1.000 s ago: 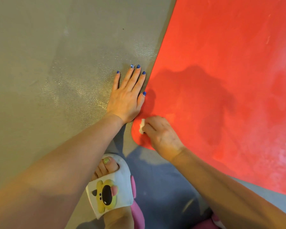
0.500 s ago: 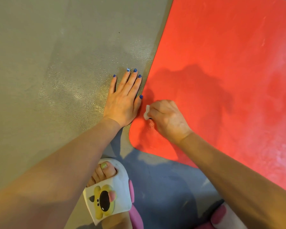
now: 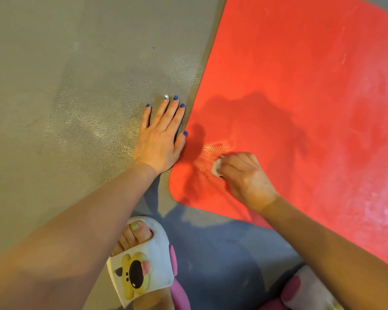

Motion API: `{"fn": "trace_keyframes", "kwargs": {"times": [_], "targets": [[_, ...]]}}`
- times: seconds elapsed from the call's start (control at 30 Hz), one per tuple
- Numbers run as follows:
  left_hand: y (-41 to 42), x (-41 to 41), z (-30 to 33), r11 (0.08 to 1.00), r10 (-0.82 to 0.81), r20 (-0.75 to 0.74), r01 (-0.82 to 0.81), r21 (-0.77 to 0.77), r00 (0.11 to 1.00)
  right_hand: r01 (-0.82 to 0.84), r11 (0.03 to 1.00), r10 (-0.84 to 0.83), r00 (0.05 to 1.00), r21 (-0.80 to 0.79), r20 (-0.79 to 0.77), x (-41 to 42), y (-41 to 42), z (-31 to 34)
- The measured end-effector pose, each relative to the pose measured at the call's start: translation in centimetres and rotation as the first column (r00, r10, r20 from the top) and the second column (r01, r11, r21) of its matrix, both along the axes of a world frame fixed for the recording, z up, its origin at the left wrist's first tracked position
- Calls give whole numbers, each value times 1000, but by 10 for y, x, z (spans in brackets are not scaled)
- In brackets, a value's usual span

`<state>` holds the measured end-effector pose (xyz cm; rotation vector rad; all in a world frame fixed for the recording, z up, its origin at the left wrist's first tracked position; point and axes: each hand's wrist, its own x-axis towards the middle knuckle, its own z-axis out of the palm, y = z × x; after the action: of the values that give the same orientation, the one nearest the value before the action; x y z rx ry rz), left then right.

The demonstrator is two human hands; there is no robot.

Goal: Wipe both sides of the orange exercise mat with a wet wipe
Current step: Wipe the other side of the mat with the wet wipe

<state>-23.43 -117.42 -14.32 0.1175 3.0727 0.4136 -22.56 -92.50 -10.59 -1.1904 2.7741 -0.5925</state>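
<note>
Grey floor point(image 3: 65, 86) carries the orange mat point(image 3: 300, 108), where my right hand point(image 3: 244, 177), fingers clenched on the wet wipe point(image 3: 216, 167), has moved inward from the corner, leaving a damp streak, while my left hand point(image 3: 159, 142) rests flat, released, beside the edge.

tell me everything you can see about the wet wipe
The wet wipe is a small white wad, crumpled rather than spread flat, mostly hidden inside the right hand; only a rounded edge pokes out past the curled fingers. It is pressed onto the orange exercise mat near its rounded near corner, beside a glossy, damp-looking streak.
</note>
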Motion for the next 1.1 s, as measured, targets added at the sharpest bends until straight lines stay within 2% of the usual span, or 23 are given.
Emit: {"fn": "trace_keyframes", "kwargs": {"times": [0.1, 0.2, 0.27, 0.33, 0.47, 0.57, 0.7, 0.8, 0.9, 0.93, 1.0, 1.1], "targets": [[2, 0, 0, 1000, 3, 3, -3, -6, 1000, 104, 994, -104, 995, 39, -1, 6, 30, 7], [3, -1, -1, 1000, 6, 8, -6, -14, 1000, 209, 976, -201, 973, -61, 116, 19, -16, -4], [2, 0, -2, 1000, 10, -9, -10, -6, 1000, 168, 979, -151, 977, -113, 151, 30, -58, -7], [2, 0, -3, 1000, 4, -20, -4, 2, 1000, 102, 991, -90, 986, -85, 137, 36, -73, -5], [1, 0, -3, 1000, -3, -20, 3, -19, 1000, -72, 997, 69, 993, 35, 97, 31, -10, -1], [1, 0, -2, 1000, 0, -11, 0, -25, 1000, -75, 991, 68, 996, 114, 62, 35, 42, 7], [1, -1, -3, 1000, 3, -11, -4, -11, 1000, 36, 999, -38, 990, 16, 138, 54, 5, 4], [1, 1, -2, 1000, -1, -23, 1, -12, 1000, 1, 998, 5, 995, -58, 100, 64, -48, -3], [1, 0, -3, 1000, -9, -42, 9, -3, 999, -67, 996, 70, 996, -57, 54, 50, -41, -4], [1, 0, -3, 1000, -7, -44, 7, 1, 999, -48, 998, 49, 998, -43, 37, 38, -27, -7], [0, -1, -3, 1000, -5, -36, 5, 5, 999, 161, 986, -161, 987, -36, 11, 11, -1, -10], [1, 1, -3, 1000, 0, -24, 1, 10, 1000, 512, 856, -513, 858, -68, -1, -5, 11, -7]]}}
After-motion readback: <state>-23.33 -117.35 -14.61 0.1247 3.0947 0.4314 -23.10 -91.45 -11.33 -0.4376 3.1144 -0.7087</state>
